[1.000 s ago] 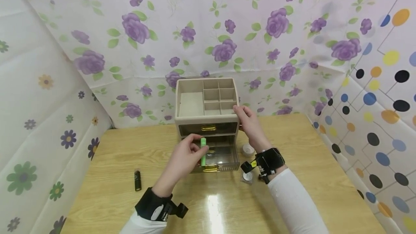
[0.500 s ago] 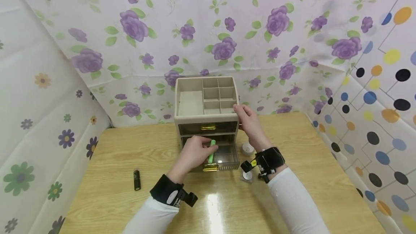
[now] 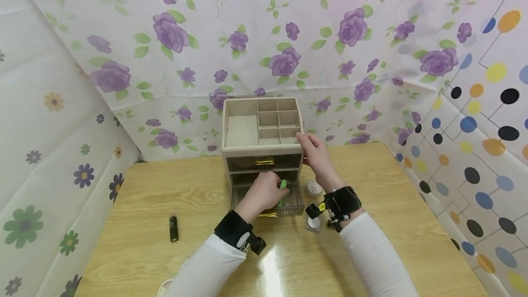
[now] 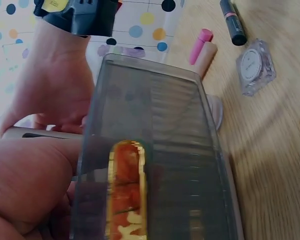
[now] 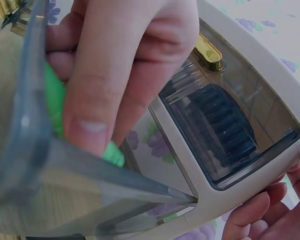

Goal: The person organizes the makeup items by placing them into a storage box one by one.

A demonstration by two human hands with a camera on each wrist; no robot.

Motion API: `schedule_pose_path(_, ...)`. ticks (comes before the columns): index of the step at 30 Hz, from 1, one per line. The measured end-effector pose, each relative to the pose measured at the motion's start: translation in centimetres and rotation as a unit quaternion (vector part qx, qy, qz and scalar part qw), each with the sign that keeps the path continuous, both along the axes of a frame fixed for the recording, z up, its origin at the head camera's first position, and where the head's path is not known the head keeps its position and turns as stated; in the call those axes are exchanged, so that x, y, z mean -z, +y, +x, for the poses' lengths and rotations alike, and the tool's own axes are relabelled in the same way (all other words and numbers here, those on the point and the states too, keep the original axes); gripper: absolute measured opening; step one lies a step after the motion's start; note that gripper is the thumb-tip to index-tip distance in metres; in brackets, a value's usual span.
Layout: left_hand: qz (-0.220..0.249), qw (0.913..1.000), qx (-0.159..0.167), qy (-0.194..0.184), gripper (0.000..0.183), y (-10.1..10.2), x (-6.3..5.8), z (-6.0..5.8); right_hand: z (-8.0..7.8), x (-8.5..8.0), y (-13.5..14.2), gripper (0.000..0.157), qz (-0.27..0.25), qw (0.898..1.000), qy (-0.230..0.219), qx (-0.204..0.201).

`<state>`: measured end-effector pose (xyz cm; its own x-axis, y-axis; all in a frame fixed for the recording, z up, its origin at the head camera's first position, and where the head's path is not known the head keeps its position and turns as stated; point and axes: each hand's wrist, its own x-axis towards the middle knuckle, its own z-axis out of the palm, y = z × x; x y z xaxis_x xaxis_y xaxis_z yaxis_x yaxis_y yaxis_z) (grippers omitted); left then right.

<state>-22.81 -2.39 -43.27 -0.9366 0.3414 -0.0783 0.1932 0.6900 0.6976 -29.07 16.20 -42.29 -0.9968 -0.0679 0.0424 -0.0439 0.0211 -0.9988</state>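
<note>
My left hand [image 3: 264, 190] pinches a slim green tube [image 3: 283, 184] between thumb and fingers, inside the pulled-out lower drawer [image 3: 292, 212] of a beige desktop organizer [image 3: 264, 149]. The right wrist view shows the thumb lying along the green tube [image 5: 55, 100], close behind the clear drawer wall. The lower part of the tube is partly covered by the hand. My right hand [image 3: 316, 156] grips the organizer's right side, thumb up near the top rim. A gold handle [image 4: 126, 190] sits on the drawer's smoky front.
The closed upper drawer [image 5: 230, 130] holds a dark ridged item. Right of the organizer lie a round white container [image 3: 314, 189], a clear compact [image 3: 313, 223], a pink tube [image 4: 200, 47] and a dark tube [image 4: 233, 22]. A black tube [image 3: 173, 228] stands off to the left.
My left hand has carried the green tube rightward across the lower drawer, and the tube has sunk a little lower. The right hand stays on the organizer's side.
</note>
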Motion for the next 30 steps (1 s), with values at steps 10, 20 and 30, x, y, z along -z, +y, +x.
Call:
schedule_pose_path(10,-0.016,0.9996,-0.003,-0.023,0.019,0.5,0.9,-0.8,-0.1,0.1,0.0,0.042,-0.002,1.0,-0.001,0.001)
schedule_pose_path(20,-0.036,0.9989,-0.003,-0.029,0.039,1.5,1.0,-1.0,-0.1,0.0,-0.1,0.042,0.0,1.0,-0.004,0.003)
schedule_pose_path(30,-0.033,0.9989,0.006,-0.033,0.04,2.0,1.4,-1.3,-0.1,0.0,0.0,0.041,0.003,1.0,-0.005,0.006)
